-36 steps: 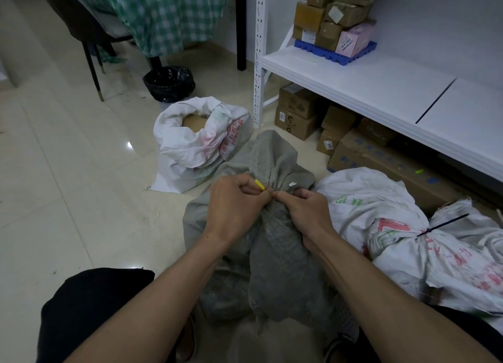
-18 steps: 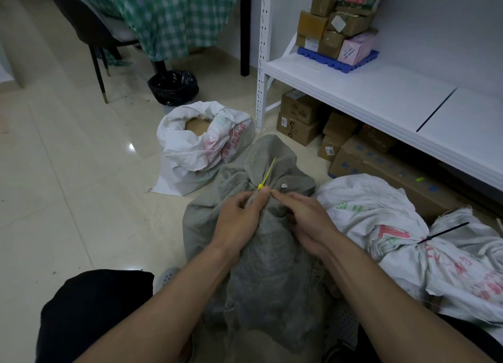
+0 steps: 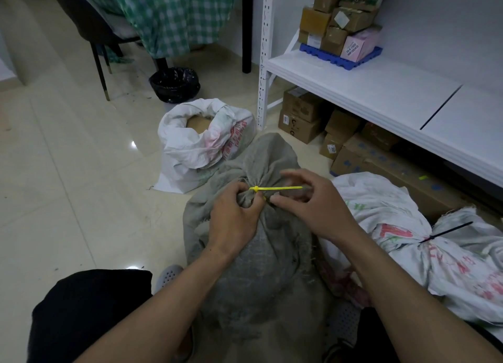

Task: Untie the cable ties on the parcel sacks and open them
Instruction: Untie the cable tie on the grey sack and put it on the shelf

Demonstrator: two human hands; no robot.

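The grey sack [image 3: 253, 253] stands between the person's knees, its neck gathered into a bunch and cinched by a yellow tie [image 3: 272, 189]. The tie's lock head sits at the left end of the neck, right at the fingertips of the left hand [image 3: 234, 218], and its free tail runs flat and nearly level off to the right, passing across the fingers [image 3: 295, 177] of the right hand [image 3: 310, 210]. The left hand is curled tight around the bunched cloth just below the tie, gripping the neck. The right hand is half closed, its thumb pressing the cloth beside the loop; whether its fingers actually pinch the tail or only lie behind it cannot be told from this view. The coming move likely turns on that layout: the lock is nearer the left hand, the tail nearer the right, so the right hand seems placed to work the strap back through the head along its left-to-right axis while the left steadies the neck. Of the 2 white sacks, the one [image 3: 201, 142] beyond already gapes open, and the one [image 3: 435, 253] at the right is bound by a black tie [image 3: 446, 233].
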